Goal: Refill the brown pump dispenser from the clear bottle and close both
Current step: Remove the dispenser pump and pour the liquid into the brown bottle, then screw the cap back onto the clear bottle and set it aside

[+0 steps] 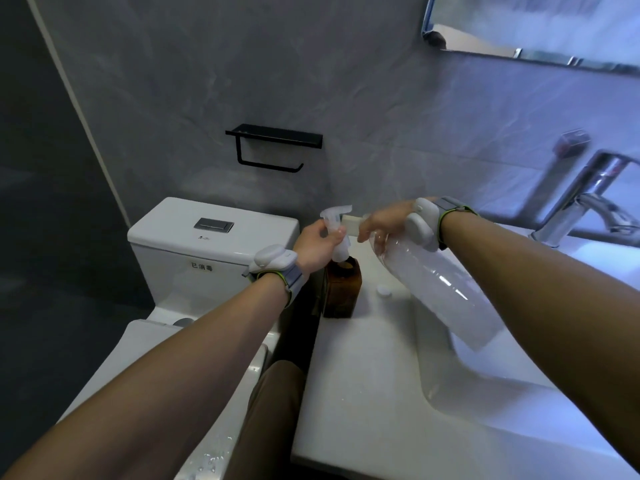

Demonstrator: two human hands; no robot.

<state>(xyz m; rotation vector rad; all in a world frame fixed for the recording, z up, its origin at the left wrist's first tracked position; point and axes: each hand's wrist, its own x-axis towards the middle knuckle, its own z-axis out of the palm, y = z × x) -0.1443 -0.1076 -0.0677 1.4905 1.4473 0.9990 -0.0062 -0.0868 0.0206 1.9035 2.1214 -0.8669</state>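
The brown pump dispenser (342,291) stands upright at the back left corner of the white sink counter (356,393). My left hand (317,245) holds the white pump head (336,225) tilted just above the dispenser's open neck, its collar nearly touching the rim. My right hand (388,220) grips the neck of the clear bottle (440,282), which lies slanted with its base low to the right over the basin. The bottle's mouth is hidden by my fingers. A small white cap (383,290) lies on the counter between dispenser and bottle.
A white toilet tank (207,244) and bowl sit left of the counter. The chrome faucet (581,202) rises at the right behind the basin (485,393). A black paper holder (273,143) hangs on the grey wall. A mirror edge (533,46) shows top right.
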